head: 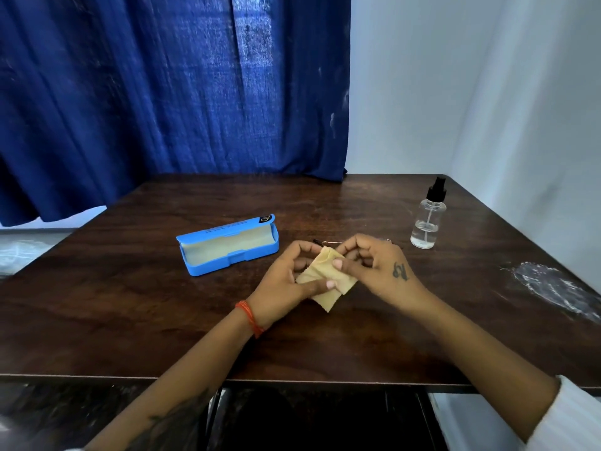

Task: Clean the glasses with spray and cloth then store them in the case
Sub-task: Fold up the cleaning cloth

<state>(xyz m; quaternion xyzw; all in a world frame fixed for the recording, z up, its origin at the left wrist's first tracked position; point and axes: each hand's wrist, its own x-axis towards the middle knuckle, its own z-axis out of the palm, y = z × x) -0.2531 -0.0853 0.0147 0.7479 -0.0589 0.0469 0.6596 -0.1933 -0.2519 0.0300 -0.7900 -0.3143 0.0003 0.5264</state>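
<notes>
- Your left hand (286, 275) and right hand (374, 265) meet over the middle of the dark, wood-grained table (130, 304), both pinching a soft, tan cloth (328, 281) with a zigzag-cut edge.
- The cloth is folded around the glasses (328, 243); only a thin dark temple tip and a sliver of pale metal frame poke out just behind your fingers, so you probably grip a lens through the fabric, though the view hides it.
- The blue plastic case (227, 244) lies open to the left of your hands, well apart from them, a long rounded box with a pale lining.
- The spray bottle (427, 219) stands upright to the right: clear, rounded, partly filled with clear liquid, topped by a black pump.
- An orange thread band (250, 317) circles your left wrist.
- A whitish scuffed patch (549, 284) marks the table's right edge.
</notes>
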